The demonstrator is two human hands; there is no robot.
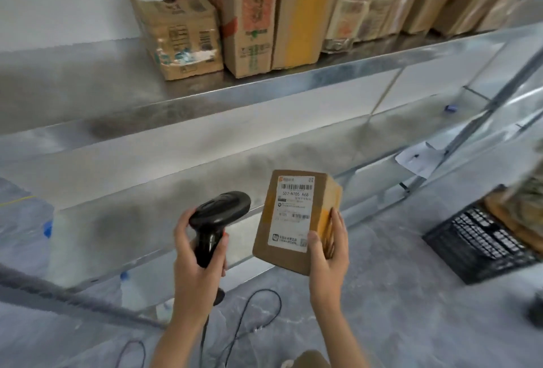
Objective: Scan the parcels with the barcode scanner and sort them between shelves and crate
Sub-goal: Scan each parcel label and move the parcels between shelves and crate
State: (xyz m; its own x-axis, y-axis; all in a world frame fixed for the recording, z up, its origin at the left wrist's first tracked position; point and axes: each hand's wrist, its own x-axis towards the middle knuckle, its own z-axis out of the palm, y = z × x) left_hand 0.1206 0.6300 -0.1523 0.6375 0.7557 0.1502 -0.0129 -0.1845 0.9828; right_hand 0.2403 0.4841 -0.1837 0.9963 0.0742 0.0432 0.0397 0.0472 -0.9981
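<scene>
Head view: left hand grips barcode scanner, right hand holds parcel w/ label up, just beside scanner nose. Scan prob. not done yet. Lower shelf bare, lots of room; crate right w/ contents. Top shelf already holds a row of boxes, left end free.

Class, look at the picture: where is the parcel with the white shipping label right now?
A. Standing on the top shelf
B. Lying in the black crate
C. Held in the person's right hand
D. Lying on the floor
C: the right hand grips the parcel in the air, label up, beside the barcode scanner held in the left hand.
</scene>
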